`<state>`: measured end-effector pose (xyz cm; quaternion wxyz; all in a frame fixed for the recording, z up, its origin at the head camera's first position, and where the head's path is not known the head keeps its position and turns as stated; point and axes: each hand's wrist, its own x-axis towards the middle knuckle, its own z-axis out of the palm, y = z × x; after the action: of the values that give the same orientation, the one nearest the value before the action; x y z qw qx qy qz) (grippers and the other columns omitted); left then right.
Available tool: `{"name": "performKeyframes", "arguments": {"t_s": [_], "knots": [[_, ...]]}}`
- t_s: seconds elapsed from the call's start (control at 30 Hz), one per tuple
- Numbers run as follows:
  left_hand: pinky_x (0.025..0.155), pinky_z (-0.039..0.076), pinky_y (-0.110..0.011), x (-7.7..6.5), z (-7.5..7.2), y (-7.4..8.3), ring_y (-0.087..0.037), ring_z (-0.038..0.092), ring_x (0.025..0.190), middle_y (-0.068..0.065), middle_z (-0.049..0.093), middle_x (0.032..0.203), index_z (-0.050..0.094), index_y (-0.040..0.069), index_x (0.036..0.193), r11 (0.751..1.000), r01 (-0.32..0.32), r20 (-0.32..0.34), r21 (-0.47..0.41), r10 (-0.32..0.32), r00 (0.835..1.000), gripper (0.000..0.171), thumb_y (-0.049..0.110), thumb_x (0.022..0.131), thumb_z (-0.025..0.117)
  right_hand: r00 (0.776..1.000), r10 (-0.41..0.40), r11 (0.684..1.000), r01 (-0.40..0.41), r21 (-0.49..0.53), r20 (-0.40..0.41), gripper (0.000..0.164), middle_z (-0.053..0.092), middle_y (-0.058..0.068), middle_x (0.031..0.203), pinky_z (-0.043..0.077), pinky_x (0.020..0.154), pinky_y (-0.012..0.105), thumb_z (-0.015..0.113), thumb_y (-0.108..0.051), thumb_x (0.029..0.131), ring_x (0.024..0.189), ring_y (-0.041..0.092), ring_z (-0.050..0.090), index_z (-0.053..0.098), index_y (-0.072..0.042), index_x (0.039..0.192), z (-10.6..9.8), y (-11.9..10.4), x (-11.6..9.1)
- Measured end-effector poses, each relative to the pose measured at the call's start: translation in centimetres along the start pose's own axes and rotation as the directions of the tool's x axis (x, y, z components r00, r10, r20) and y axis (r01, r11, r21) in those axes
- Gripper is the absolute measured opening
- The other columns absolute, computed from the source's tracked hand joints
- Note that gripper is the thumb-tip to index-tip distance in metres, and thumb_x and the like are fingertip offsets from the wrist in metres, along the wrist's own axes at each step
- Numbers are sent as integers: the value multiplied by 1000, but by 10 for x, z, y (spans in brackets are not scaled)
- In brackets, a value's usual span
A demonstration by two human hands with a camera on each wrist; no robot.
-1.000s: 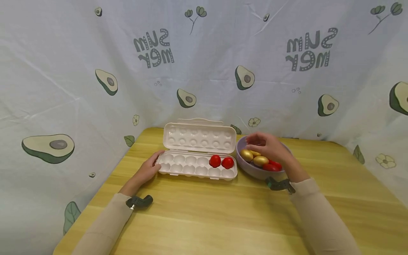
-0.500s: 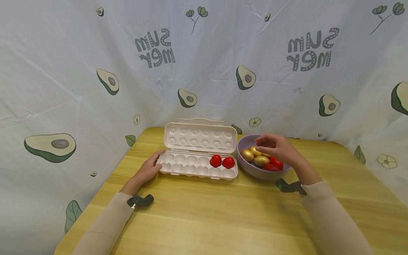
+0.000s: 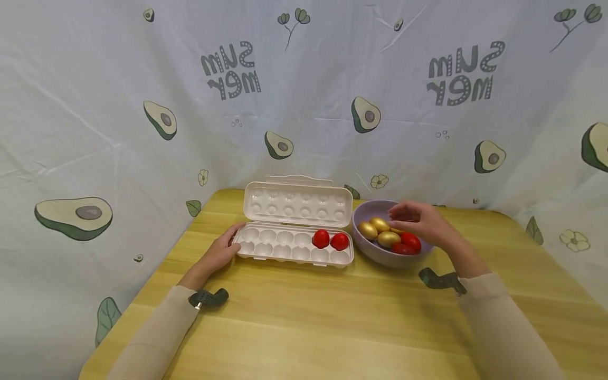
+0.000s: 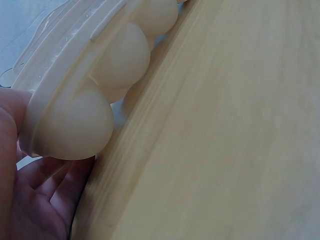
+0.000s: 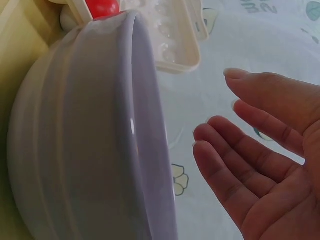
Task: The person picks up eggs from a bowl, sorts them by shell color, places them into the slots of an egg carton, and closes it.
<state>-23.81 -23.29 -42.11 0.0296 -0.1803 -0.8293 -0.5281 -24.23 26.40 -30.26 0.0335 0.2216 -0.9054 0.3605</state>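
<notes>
My left hand (image 3: 223, 249) grips the left end of a cream egg tray (image 3: 258, 257), thumb on the rim and fingers below it in the left wrist view. Two red eggs, one of them a red egg (image 3: 321, 238), sit in the tray's back row toward the right. My right hand (image 3: 423, 224) hovers over the right side of a purple bowl (image 3: 380, 259). In the right wrist view its fingers (image 5: 220, 165) are relaxed and hold nothing. Several gold eggs, such as a gold egg (image 3: 368, 230), and red eggs, such as a red egg (image 3: 404, 248), lie in the bowl.
The tray's lid (image 3: 298, 205) stands raised at the back. A wooden table (image 3: 304, 316) carries the tray and bowl. Behind hangs a white curtain (image 3: 313, 116) with avocado prints. Each wrist wears a dark camera mount, including the right wrist mount (image 3: 437, 279).
My right hand has drawn back to the right across the bowl, uncovering more gold and red eggs. My left hand stays on the tray.
</notes>
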Motion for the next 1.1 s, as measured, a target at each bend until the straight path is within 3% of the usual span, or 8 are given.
{"name": "performKeyframes", "arguments": {"t_s": [0.17, 0.33, 0.47, 0.8, 1.1], "knots": [[101, 25, -44, 0, -1, 0, -24, 30, 126, -9, 29, 142, 30, 13, 140, 1000, 15, -6, -1, -15, 1000, 58, 0, 85, 41, 1000, 0, 1000, 0, -8, -4, 41, 60, 15, 107, 46, 76, 16, 67, -32, 79, 95, 23, 59, 58, -6, 110, -2, 2, 0], [102, 23, -47, -4, -3, 19, -31, 28, 127, -17, 28, 142, 28, 4, 139, 999, 15, 4, -29, -15, 1000, 57, -4, 85, 40, 1000, -14, 1000, 14, -9, 19, 42, 60, 17, 107, 45, 76, 15, 67, -30, 79, 94, 25, 59, 57, -3, 110, -4, 7, -1], [100, 24, -49, -8, -2, 30, -34, 30, 125, -22, 27, 141, 27, 0, 139, 1000, 10, 18, -19, -10, 1000, 57, -5, 84, 40, 998, 21, 999, -19, -33, 56, 43, 61, 15, 108, 46, 76, 17, 67, -33, 79, 96, 24, 58, 59, -3, 110, -5, 14, -7], [101, 25, -44, -2, 0, 0, -25, 30, 127, -11, 30, 142, 30, 13, 140, 999, 18, -1, 51, -18, 1000, 57, 3, 85, 43, 989, 69, 988, -50, -143, 133, 42, 63, 11, 105, 47, 72, 24, 67, -32, 78, 91, 19, 56, 63, -3, 109, -5, 22, -17], [102, 24, -44, -2, 0, 0, -22, 29, 127, -7, 29, 142, 31, 16, 140, 999, 19, -2, 43, -19, 1000, 57, 3, 85, 42, 976, 103, 988, -78, -131, 194, 41, 64, 9, 101, 47, 71, 26, 69, -31, 77, 88, 19, 55, 64, -2, 105, -6, 25, -20]]}}
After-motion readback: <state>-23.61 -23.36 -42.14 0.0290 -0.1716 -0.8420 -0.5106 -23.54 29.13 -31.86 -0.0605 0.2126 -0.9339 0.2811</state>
